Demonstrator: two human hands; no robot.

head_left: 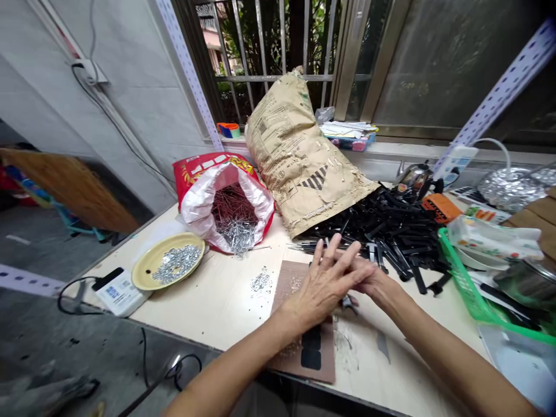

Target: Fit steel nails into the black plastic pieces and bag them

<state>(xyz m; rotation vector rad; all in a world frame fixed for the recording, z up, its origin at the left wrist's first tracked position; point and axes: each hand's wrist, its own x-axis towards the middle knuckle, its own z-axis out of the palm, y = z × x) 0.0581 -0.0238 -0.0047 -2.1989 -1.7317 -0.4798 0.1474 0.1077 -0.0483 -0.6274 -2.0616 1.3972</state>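
You are working in what looks like a small workshop: black plastic parts [391, 226] are lying heaped by a paper sack [299, 150], with metal pins [238, 233] crowding an open red bag [190, 172].

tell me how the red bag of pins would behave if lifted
The red bag would probably sag, its rim being creased. Holding many pins, it's likely heavy for its size. Tipping may spill some, since its mouth gapes open.

Pale tabletop [208, 313], L to R: white box [119, 292], yellow dish [143, 258] w/ metal bits [178, 263], red-white bag [195, 208] (mouth open, facing near side), loose bits [261, 282], brown board [282, 284] nr ctr; far side, paper sack [295, 156] + black pcs [399, 231]; green basket [460, 284] at rt.
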